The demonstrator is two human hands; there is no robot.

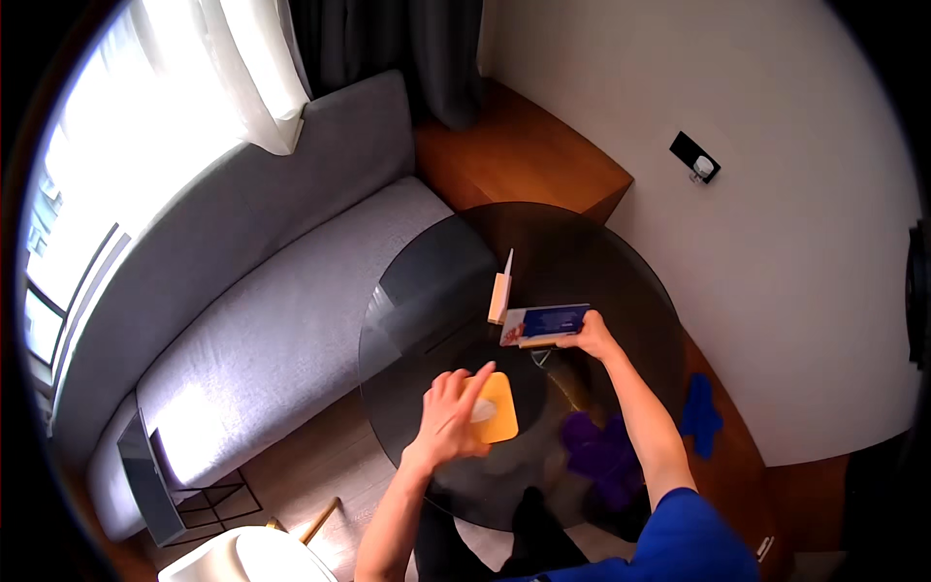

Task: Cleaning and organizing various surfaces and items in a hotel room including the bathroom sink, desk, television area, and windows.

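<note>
My left hand (447, 418) grips a flat yellow square with rounded corners (505, 425), which bears a pale oval patch. It is held over the near part of a round dark glass table (451, 473). Farther forward, my right hand (590, 338) holds the right end of a table sign (553, 320), a blue and white printed card with a light wooden base along its lower edge. Just beyond that sign's left end stands a second sign (500, 297) on a wooden block, seen nearly edge-on.
A curved grey sofa (291, 313) runs along the left side of the table. Behind lies a wooden ledge (524, 153). Purple material (607, 458) shows by my right forearm, and a blue item (702, 415) lies on wood at the right. A white chair (247, 556) stands lower left.
</note>
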